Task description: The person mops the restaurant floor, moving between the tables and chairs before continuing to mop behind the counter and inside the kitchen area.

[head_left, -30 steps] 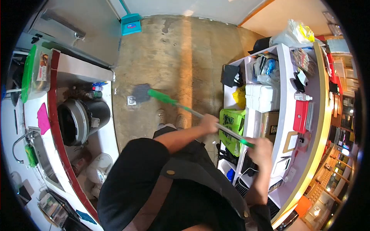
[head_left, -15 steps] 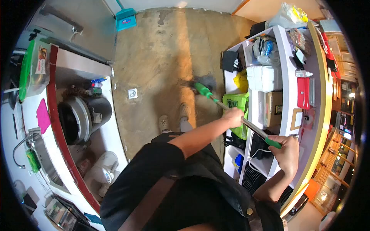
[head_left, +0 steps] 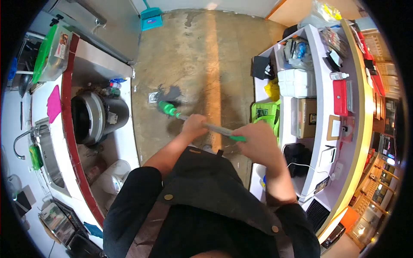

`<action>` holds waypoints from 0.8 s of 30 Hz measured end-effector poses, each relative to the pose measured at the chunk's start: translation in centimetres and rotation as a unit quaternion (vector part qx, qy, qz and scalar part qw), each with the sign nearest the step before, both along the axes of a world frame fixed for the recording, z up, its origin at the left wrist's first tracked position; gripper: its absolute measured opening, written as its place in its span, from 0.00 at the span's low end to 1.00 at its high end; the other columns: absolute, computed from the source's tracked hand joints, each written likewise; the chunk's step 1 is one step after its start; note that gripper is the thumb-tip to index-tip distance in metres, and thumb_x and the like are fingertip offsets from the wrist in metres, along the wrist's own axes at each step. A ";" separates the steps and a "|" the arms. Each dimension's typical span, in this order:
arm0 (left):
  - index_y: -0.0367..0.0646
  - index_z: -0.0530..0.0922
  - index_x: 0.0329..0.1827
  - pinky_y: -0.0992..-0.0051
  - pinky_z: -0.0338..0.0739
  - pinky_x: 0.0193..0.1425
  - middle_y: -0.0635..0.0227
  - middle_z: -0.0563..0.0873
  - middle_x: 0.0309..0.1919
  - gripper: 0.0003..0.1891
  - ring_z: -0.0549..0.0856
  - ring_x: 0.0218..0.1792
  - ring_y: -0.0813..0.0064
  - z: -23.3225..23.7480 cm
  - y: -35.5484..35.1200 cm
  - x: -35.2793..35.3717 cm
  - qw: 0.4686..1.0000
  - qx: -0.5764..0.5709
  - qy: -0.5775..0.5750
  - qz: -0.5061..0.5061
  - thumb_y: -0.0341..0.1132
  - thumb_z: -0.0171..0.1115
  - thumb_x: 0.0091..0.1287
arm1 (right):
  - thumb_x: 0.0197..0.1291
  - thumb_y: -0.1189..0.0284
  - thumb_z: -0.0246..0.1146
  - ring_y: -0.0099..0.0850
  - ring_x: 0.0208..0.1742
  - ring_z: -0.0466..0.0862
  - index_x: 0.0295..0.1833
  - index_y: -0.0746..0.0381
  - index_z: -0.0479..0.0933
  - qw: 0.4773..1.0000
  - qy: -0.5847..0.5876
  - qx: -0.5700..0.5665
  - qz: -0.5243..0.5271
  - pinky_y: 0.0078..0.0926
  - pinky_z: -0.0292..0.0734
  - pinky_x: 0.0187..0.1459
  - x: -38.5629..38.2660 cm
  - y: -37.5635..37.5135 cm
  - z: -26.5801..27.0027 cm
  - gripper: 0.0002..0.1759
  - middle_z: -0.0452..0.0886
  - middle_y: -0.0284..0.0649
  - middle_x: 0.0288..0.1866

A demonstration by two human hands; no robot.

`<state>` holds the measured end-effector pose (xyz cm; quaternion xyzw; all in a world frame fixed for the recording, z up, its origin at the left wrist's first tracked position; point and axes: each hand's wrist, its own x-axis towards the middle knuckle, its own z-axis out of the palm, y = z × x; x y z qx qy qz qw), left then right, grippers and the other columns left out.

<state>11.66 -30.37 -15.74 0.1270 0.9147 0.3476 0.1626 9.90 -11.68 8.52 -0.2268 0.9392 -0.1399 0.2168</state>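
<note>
A mop with a metal pole (head_left: 217, 128), a green collar (head_left: 169, 109) and a dark stringy head (head_left: 170, 92) slants across the floor in front of me. Its head lies on the floor beside a small square drain cover (head_left: 153, 97). My left hand (head_left: 195, 126) is wrapped round the pole partway down. Higher up, my right hand (head_left: 258, 141) grips the pole's green end. Both hands are in front of my dark apron (head_left: 206, 185).
On the left, a black bin (head_left: 116, 114) stands under the sink counter. A shelf unit (head_left: 316, 64) runs along the right, with a lime-green bag (head_left: 266, 112) at its lower edge. A teal dustpan (head_left: 151, 20) stands at the far wall.
The mop head has swept left across the floor, from near the right shelves to the drain cover. Both hands have moved left with the pole, still gripping it.
</note>
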 end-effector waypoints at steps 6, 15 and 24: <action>0.48 0.81 0.32 0.61 0.75 0.44 0.57 0.82 0.31 0.10 0.80 0.38 0.55 -2.0 -2.6 4.4 0.964 -0.169 -0.156 0.132 0.37 0.62 0.46 | 0.41 0.74 0.57 0.44 0.32 0.81 0.30 0.58 0.80 0.997 -0.068 -0.025 0.037 0.38 0.76 0.35 4.1 -1.2 -10.8 0.09 0.79 0.45 0.24; 0.46 0.81 0.25 0.63 0.75 0.42 0.57 0.82 0.30 0.11 0.81 0.36 0.57 -10.3 4.6 5.0 0.950 -0.220 -0.113 -0.189 0.42 0.56 0.47 | 0.46 0.73 0.56 0.42 0.35 0.82 0.33 0.60 0.80 0.990 -0.116 0.067 -0.037 0.39 0.76 0.36 7.9 6.1 -12.0 0.09 0.80 0.47 0.29; 0.40 0.75 0.21 0.59 0.71 0.36 0.54 0.77 0.19 0.08 0.79 0.27 0.53 0.8 34.5 6.3 0.910 0.354 0.030 -0.215 0.35 0.59 0.41 | 0.36 0.78 0.61 0.44 0.25 0.79 0.34 0.51 0.83 0.916 0.050 0.288 -0.276 0.38 0.74 0.31 13.2 19.2 8.6 0.15 0.78 0.46 0.21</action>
